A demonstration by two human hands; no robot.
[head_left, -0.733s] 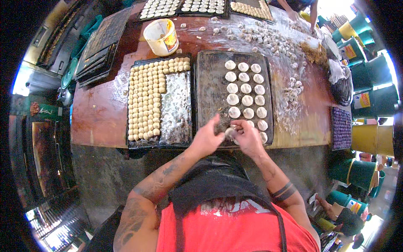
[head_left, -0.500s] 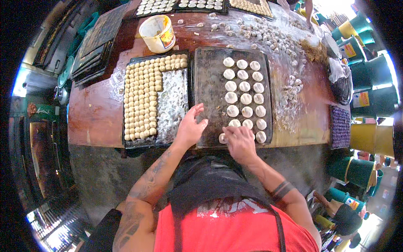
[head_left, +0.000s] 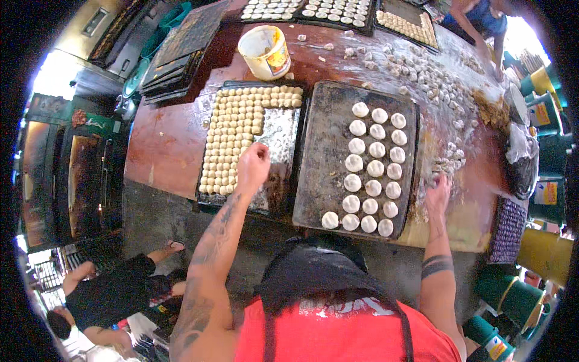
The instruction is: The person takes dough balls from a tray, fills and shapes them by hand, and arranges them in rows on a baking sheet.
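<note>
At 12 o'clock on my feed, a white bucket (head_left: 257, 69) is standing just behind the left tray (head_left: 278, 136); at 11, dark trays (head_left: 175, 78) are lying stacked. At 2, a co-worker (head_left: 493, 25) is leaning in beyond loose pieces (head_left: 431, 78) scattering down to 3 across the table (head_left: 163, 151). The left forearm (head_left: 218, 235) is crossing the left tray's near edge, hiding part from me.

The bucket is showing orange smears inside. The left tray, at 10, is holding packed beige balls (head_left: 232, 136); the right tray (head_left: 319, 151), at 2, white rounds (head_left: 376, 149).

At 10, the left hand (head_left: 253, 166) is hovering over its tray, fingers curling; at 3, the right hand (head_left: 438, 193) is reaching the pieces. I'm not managing to tell whether either is gripping anything.
</note>
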